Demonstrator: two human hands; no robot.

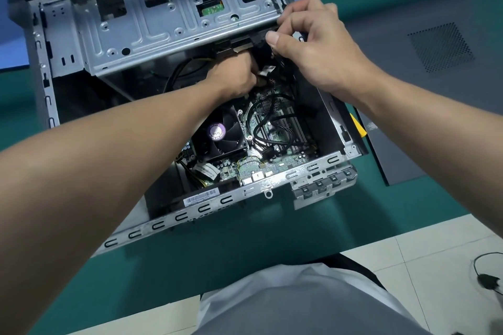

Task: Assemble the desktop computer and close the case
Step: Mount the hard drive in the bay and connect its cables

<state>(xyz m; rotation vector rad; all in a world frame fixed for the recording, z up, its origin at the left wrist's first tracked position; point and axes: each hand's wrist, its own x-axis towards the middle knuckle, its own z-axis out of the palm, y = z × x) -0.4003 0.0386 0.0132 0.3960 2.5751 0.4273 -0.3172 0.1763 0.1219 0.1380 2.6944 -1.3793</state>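
An open desktop case (190,215) lies on its side on the green table. Its silver drive cage (152,22) is swung up at the far side. Below it lie the motherboard (275,133), a black CPU fan (220,133) and loose black cables (272,128). My left hand (234,76) reaches under the cage's edge, its fingers curled round a cable connector that is mostly hidden. My right hand (313,43) sits at the cage's right corner, thumb and fingers pinching a black cable there.
The dark grey side panel (424,84) with a vent grille lies flat to the right of the case. A yellow-handled tool (358,125) pokes out between case and panel. The table's near edge (299,250) runs above a tiled floor with a black cord (487,277).
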